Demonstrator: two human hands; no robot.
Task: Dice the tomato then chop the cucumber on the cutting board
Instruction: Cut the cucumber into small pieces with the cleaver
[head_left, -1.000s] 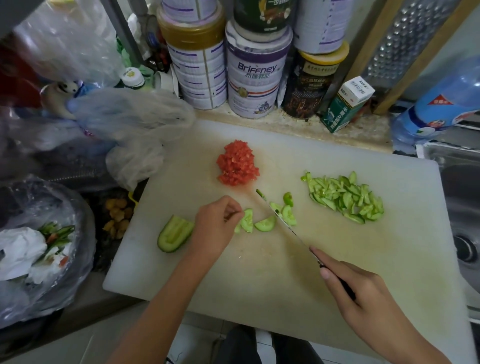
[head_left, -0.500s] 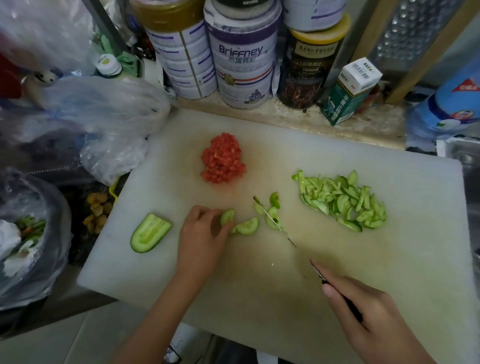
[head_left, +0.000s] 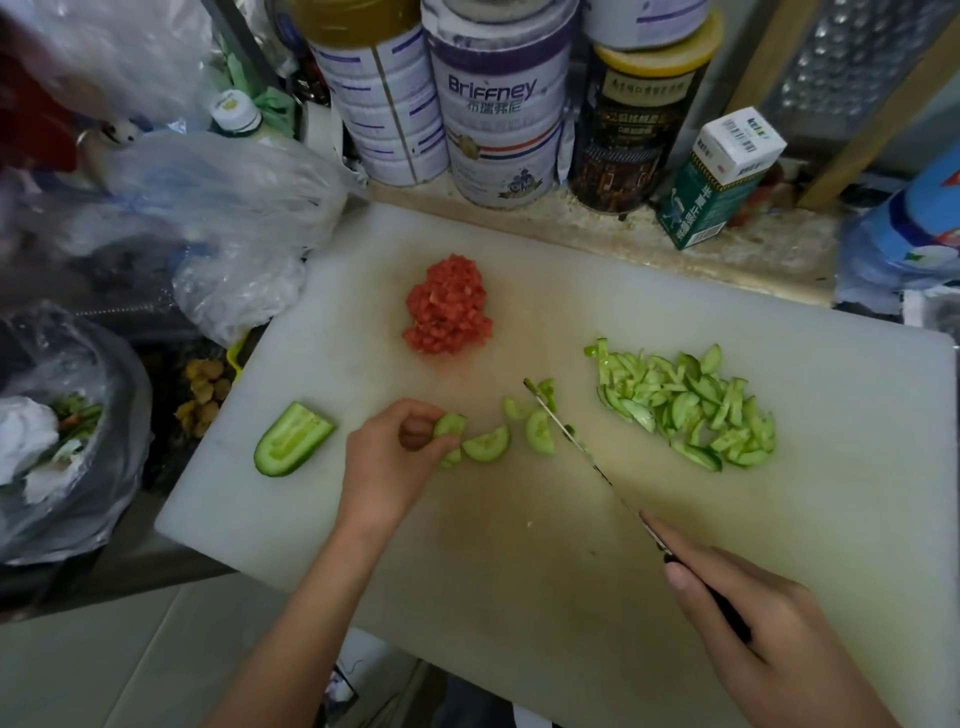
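Observation:
A white cutting board (head_left: 779, 493) carries a heap of diced tomato (head_left: 448, 307) at its back and a pile of chopped cucumber (head_left: 685, 405) on the right. A cucumber half (head_left: 291, 439) lies cut side up at the left. My left hand (head_left: 389, 457) pinches a cucumber slice (head_left: 450, 425) beside a few loose half-round slices (head_left: 488, 444). My right hand (head_left: 769, 639) grips the black handle of a knife (head_left: 571, 436), forefinger along the spine. Its thin blade points away, just right of the loose slices, with green bits sticking to it.
Tins (head_left: 498, 104), a dark jar (head_left: 639, 114) and a green carton (head_left: 722, 176) line the ledge behind the board. Plastic bags (head_left: 218, 208) crowd the left, one with vegetable scraps (head_left: 57, 431). A blue water bottle (head_left: 909, 228) stands at the right.
My left hand has closed its fingertips on a cucumber slice. The knife has shifted slightly right of the loose slices. The camera has moved closer.

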